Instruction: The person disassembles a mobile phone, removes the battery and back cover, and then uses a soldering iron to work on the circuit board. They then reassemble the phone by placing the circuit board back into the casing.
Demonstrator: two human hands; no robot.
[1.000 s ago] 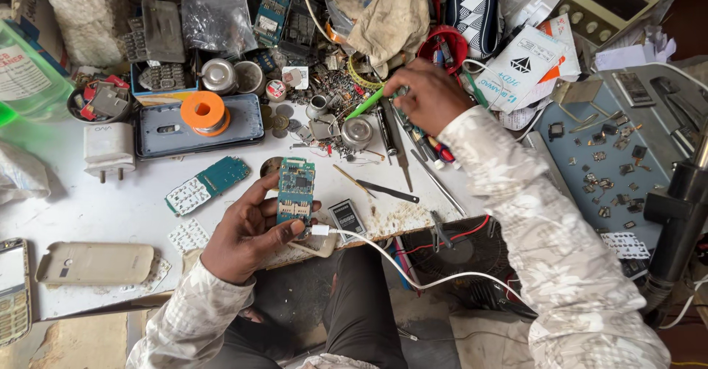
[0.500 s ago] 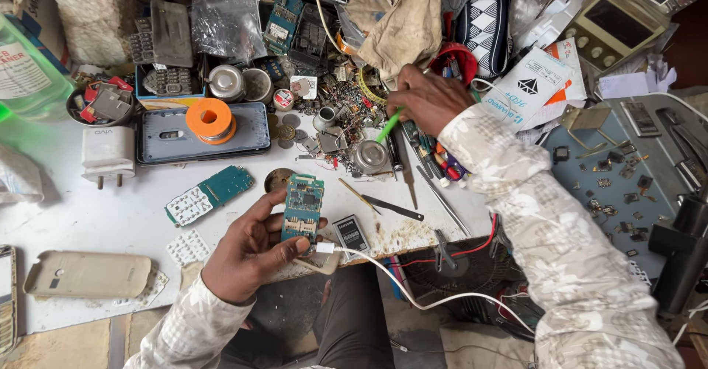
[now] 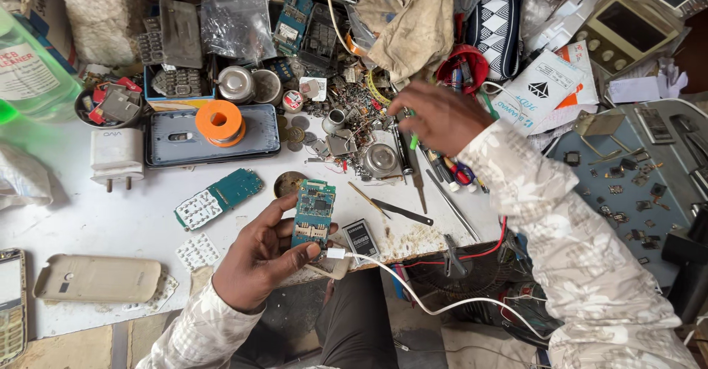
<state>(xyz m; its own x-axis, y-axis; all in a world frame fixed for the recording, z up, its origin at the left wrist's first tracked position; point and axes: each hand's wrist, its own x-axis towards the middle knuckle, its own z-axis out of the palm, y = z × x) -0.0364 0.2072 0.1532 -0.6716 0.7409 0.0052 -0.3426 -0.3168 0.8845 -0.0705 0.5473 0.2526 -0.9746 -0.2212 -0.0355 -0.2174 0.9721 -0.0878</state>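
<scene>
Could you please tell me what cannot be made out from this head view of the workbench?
- What the right hand grips: its fingers hide all but a green bit.
- The underside of the circuit board: the left hand holds it face up.
- The old phone: cut off by the left edge.
- The loose parts beside the right hand: too small to identify.

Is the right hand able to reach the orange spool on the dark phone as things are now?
Probably yes: the right hand hovers above the clutter, and nothing stands over the orange spool to its left.
</scene>
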